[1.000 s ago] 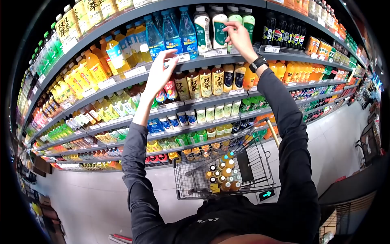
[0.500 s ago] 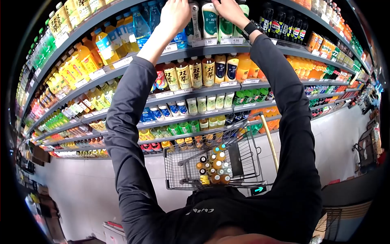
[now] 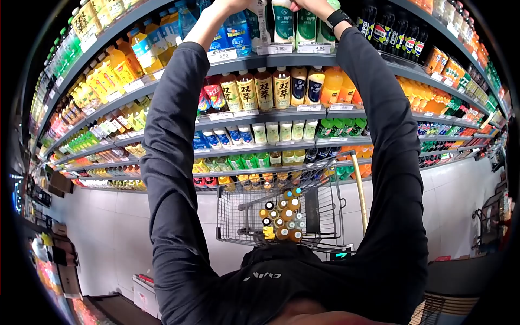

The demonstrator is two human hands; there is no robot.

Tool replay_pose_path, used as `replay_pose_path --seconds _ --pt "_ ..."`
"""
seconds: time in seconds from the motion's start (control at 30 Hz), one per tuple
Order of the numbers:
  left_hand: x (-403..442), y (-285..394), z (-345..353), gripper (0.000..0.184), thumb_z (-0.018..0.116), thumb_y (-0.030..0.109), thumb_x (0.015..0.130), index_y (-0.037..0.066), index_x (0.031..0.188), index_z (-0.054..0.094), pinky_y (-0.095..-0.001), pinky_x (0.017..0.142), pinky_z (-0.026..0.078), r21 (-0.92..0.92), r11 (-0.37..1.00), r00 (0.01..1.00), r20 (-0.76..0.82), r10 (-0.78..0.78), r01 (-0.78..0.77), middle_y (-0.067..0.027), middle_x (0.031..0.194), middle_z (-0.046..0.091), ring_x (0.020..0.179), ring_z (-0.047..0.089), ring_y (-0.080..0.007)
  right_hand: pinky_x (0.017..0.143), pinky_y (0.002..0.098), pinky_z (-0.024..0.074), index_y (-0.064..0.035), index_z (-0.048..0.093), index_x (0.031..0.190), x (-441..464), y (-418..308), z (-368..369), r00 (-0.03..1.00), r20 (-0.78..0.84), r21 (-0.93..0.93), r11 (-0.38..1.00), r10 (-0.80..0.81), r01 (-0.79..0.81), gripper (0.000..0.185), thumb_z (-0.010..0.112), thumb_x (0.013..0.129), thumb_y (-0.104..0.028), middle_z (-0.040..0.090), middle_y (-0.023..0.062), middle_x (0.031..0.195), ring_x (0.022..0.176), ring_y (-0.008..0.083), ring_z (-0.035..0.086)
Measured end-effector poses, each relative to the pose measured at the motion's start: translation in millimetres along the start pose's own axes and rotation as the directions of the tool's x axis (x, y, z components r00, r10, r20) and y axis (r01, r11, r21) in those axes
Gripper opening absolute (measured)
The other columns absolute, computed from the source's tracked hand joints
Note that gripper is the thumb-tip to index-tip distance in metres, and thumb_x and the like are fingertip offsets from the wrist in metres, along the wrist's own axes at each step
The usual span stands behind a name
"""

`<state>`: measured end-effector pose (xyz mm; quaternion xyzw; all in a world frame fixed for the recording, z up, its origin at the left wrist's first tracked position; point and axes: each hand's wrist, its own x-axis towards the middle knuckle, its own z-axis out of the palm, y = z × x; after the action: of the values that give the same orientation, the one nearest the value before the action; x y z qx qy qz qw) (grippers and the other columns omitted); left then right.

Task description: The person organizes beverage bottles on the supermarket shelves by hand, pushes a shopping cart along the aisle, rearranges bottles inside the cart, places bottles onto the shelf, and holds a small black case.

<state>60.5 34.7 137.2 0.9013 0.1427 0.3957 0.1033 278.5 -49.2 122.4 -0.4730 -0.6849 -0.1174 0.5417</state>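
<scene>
At the top edge of the view, both hands reach to the upper drinks shelf. My left hand is beside a dark-green bottle with a pale, barcode-like side strip; its fingers are cut off by the frame. My right hand, below a black wristband, has its fingers curled in beside the top of a white-and-green bottle. What they hold, if anything, is hidden. A green-labelled bottle stands just under this hand.
Price tags line the shelf edge. Rows of bottled drinks fill lower shelves. Dark Pepsi bottles stand at right, blue bottles at left. A wire shopping cart with several bottles is in front of my body.
The shelves sit slightly lower and further right in view as the camera shifts. Both hands are now cut off more by the top edge, and my right fingers look more curled.
</scene>
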Motion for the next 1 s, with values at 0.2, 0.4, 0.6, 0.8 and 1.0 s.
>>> replay_pose_path --seconds 0.2,0.4,0.6,0.8,1.0 --pt "2 2 0 0.025 0.071 0.022 0.091 0.001 0.103 0.073 -0.0448 0.074 0.055 0.390 0.920 0.997 -0.056 0.061 -0.034 -0.0232 0.093 0.072 0.085 0.071 -0.0377 0.053 0.0328 0.0574 0.0083 0.069 0.101 7 -3 -6 0.947 0.254 0.223 0.941 0.197 -0.255 0.019 0.065 0.094 -0.009 0.073 0.0178 0.076 0.057 0.0216 0.071" --pt "6 -5 2 0.024 0.068 0.025 0.094 0.002 0.099 0.075 -0.0471 0.069 0.054 0.448 0.893 0.991 -0.128 0.029 0.032 -0.0233 0.088 0.071 0.080 0.070 -0.0398 0.064 0.0327 0.0552 0.0029 0.074 0.107 11 10 -8 0.970 0.226 0.182 0.974 0.089 -0.132 0.025 0.070 0.090 -0.014 0.075 0.0130 0.085 0.073 0.0198 0.070" --pt "7 -8 4 0.024 0.066 0.027 0.096 0.006 0.099 0.077 -0.0487 0.067 0.056 0.616 0.787 0.997 -0.075 0.022 0.029 -0.0224 0.085 0.072 0.077 0.071 -0.0413 0.048 0.0296 0.0524 0.0062 0.070 0.109 15 17 -4 0.929 0.348 0.280 0.931 0.129 -0.234 0.021 0.063 0.095 -0.008 0.071 0.0123 0.073 0.052 0.0168 0.065" --pt "0 2 5 0.025 0.064 0.028 0.096 0.007 0.101 0.077 -0.0509 0.070 0.056 0.516 0.852 0.988 -0.156 -0.012 0.091 -0.0234 0.087 0.072 0.082 0.071 -0.0421 0.047 0.0303 0.0529 0.0064 0.068 0.110 16 24 1 0.969 0.242 0.157 0.983 0.051 -0.091 0.021 0.061 0.097 -0.009 0.070 0.0126 0.073 0.052 0.0183 0.066" --pt "-16 6 13 0.034 0.064 0.034 0.097 0.001 0.102 0.069 -0.0523 0.070 0.055 0.526 0.839 0.970 -0.241 -0.011 0.141 -0.0269 0.086 0.070 0.081 0.070 -0.0444 0.050 0.0329 0.0570 0.0096 0.061 0.121 14 24 -7 0.910 0.389 0.273 0.926 0.142 -0.261 0.029 0.058 0.099 -0.008 0.071 0.0151 0.076 0.055 0.0217 0.069"
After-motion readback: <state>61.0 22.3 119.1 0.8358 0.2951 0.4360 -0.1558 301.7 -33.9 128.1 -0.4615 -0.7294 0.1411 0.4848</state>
